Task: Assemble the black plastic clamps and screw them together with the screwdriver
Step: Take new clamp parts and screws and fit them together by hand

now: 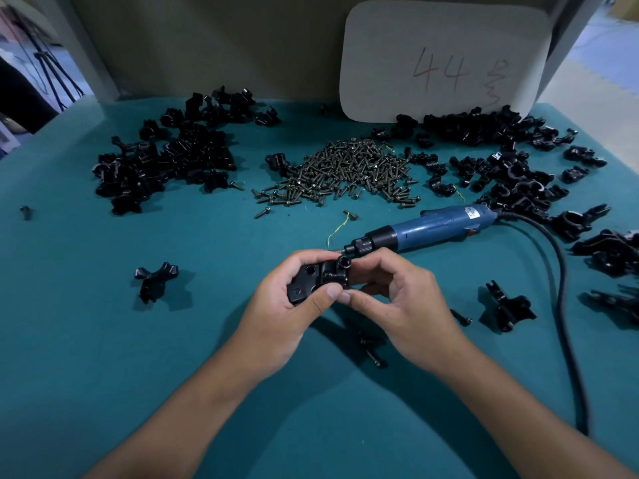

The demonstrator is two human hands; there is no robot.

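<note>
While held, one clamp (320, 278), two hands

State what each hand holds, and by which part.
Both hold one black clamp assembly: left hand grips its flat left end, right hand pinches its right end.

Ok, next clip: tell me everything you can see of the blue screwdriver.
The screwdriver is an electric one with a blue, plastic-looking body, a black collar and chuck at the front and a short metal bit. It lies on its side on the green table, unheld, bit pointing left toward the clamp in the hands. A white label and a small red part sit near its rear end, where a black cord leaves and curves toward the table's near edge. Black clamp parts lie close behind it.
</note>
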